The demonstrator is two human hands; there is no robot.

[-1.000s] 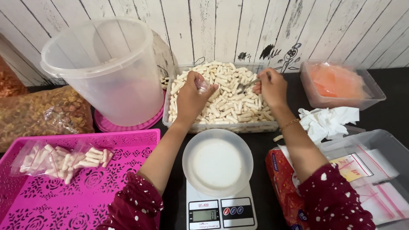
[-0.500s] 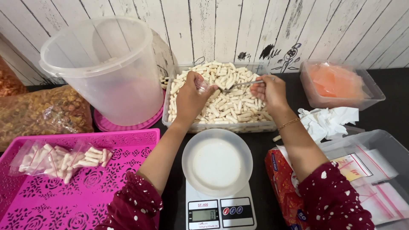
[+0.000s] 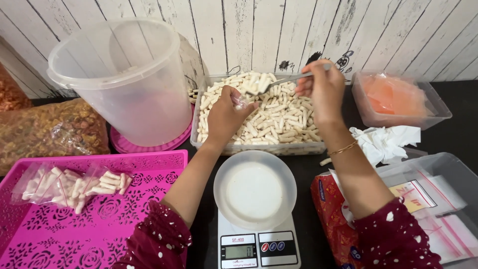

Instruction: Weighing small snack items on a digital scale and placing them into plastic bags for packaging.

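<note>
Lifted now, clear of the pile where it dug half a second ago — right hand [image 3: 324, 89], grip pinched narrow on the handle of a metal spoon [image 3: 279, 80] loaded with pale snack sticks [image 3: 256, 82]. Level, over the clear tub [image 3: 259, 147] of the same sticks. Left hand [image 3: 225, 115] closed around a small clear bag [image 3: 242, 101] just under the spoon's tip, fingers bunched at its mouth. Sticks probably light, dry and brittle — likely to roll off a tilted spoon, best carried flat by the handle end. Bag thin, limp, slippery; best pinched at the rim.

Nearer the body, a white bowl [image 3: 255, 189] on a kitchen scale [image 3: 256, 246]. Left, a pink tray [image 3: 124, 219] with filled bags [image 3: 69, 187], a big clear bucket [image 3: 119, 79]. Right, crumpled tissue [image 3: 383, 142], a tub of orange packets [image 3: 398, 99]. Nothing between spoon and bag on the dark surface [image 3: 448, 142].
</note>
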